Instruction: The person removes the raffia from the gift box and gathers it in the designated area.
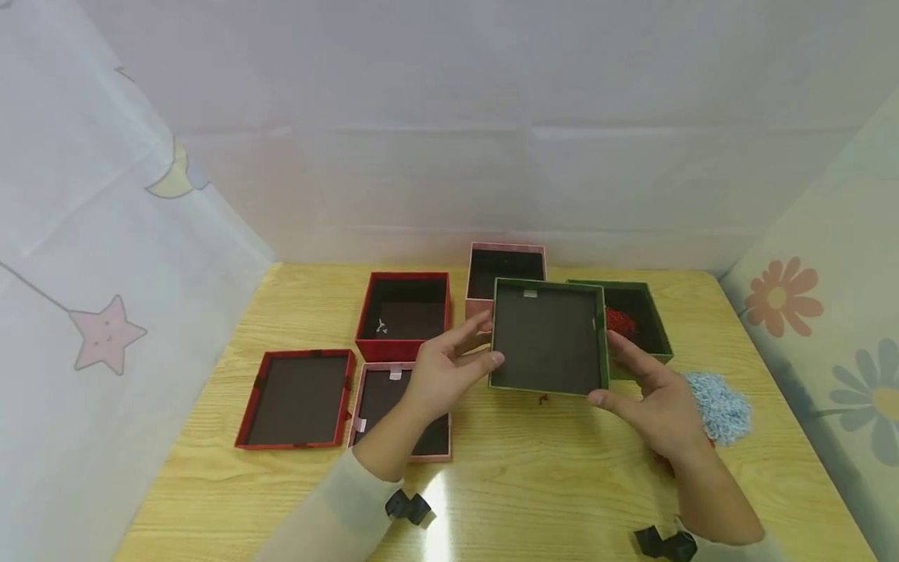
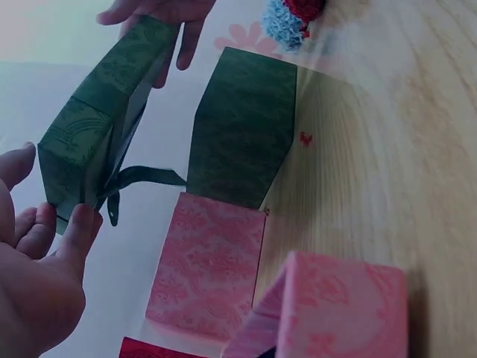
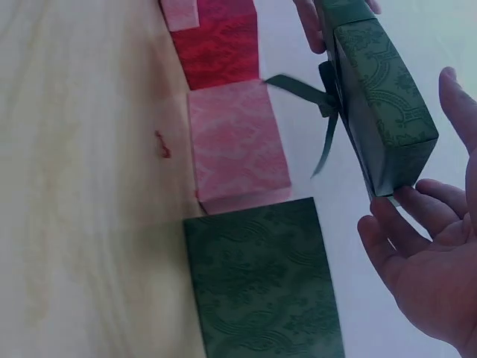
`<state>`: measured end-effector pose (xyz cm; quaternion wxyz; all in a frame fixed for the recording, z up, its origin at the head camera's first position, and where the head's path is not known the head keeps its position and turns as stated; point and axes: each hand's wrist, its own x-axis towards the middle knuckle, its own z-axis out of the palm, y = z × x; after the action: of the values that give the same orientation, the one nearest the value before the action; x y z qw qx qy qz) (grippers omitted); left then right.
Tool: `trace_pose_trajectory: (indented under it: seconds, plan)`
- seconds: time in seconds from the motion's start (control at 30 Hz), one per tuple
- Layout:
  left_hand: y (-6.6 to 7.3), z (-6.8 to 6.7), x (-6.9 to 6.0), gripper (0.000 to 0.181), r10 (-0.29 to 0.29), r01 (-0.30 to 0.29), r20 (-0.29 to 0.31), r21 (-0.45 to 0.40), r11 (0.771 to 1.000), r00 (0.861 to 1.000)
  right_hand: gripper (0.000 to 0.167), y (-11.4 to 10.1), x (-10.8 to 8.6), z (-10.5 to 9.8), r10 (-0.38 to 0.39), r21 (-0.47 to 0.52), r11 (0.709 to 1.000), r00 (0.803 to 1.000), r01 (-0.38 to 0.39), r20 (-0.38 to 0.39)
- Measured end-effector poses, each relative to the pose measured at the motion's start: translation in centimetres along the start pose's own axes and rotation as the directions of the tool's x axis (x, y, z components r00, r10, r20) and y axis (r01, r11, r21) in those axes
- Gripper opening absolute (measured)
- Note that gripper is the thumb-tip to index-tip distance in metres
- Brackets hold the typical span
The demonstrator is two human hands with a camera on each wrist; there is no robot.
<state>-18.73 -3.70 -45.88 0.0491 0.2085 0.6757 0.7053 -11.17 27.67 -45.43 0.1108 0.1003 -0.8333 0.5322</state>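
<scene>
Between both hands a green box lid [image 1: 549, 336] is held up over the table, its dark inner face toward me. My left hand [image 1: 445, 371] grips its left edge, thumb in front and fingers behind. On the right edge, my right hand [image 1: 663, 406] holds it near the lower corner. A green ribbon bow [image 3: 328, 93] hangs from the lid's outer face. Behind it stands the open green box [image 1: 649, 316], partly hidden, with red shredded filler [image 1: 620, 321] in it. The pink box [image 1: 507, 269] stands open further back.
An open red box [image 1: 403, 343] contains a small silvery item [image 1: 381, 326]. A red lid [image 1: 298, 400] and a pink lid [image 1: 372, 390] lie inside-up at left. Light-blue shredded filler [image 1: 723, 410] lies beside my right hand. A small red scrap [image 1: 543, 399] is on the table.
</scene>
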Motion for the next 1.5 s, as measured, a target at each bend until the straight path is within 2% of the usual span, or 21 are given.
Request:
trace_pose_trajectory:
  seconds: [0.13,0.3,0.47,0.63,0.97,1.27,1.4,1.5]
  plan:
    - [-0.3,-0.6,-0.8,0.067,-0.009,0.008,0.014,0.022,1.0,1.0,0.089,0.3,-0.4,0.8,0.041,0.02,0.999,0.998,-0.042,0.042]
    - [-0.3,-1.2,-1.9,0.074,-0.077,0.077,0.026,0.008,0.997,0.997,0.091,0.8,-0.5,1.5,0.117,-0.022,0.993,0.99,-0.115,0.085]
    - [-0.5,-1.5,-2.8,0.079,-0.123,0.123,0.039,0.016,0.992,0.992,0.091,1.4,-0.6,2.1,0.12,-0.075,0.991,0.987,-0.113,0.109]
    - [-0.7,-1.6,-3.6,0.085,-0.142,0.14,0.039,0.057,0.989,0.989,0.091,1.6,-0.8,2.7,0.114,-0.072,0.992,0.982,-0.104,0.147]
    - [-1.5,-1.5,-5.1,0.087,-0.19,0.187,0.026,0.088,0.978,0.981,0.093,1.8,-1.3,3.4,0.203,-0.113,0.976,0.962,-0.184,0.184]
    - [-1.6,-1.2,-6.0,0.089,-0.283,0.277,0.032,0.119,0.953,0.959,0.094,2.4,-1.5,3.8,0.244,-0.154,0.965,0.946,-0.214,0.214]
    - [-1.7,-1.1,-6.4,0.091,-0.333,0.326,0.046,0.124,0.937,0.942,0.095,2.6,-1.6,3.9,0.287,-0.145,0.955,0.926,-0.258,0.245]
    - [-1.9,-1.1,-6.7,0.094,-0.353,0.342,0.056,0.143,0.929,0.934,0.095,2.8,-1.6,4.0,0.312,-0.147,0.948,0.914,-0.282,0.261]
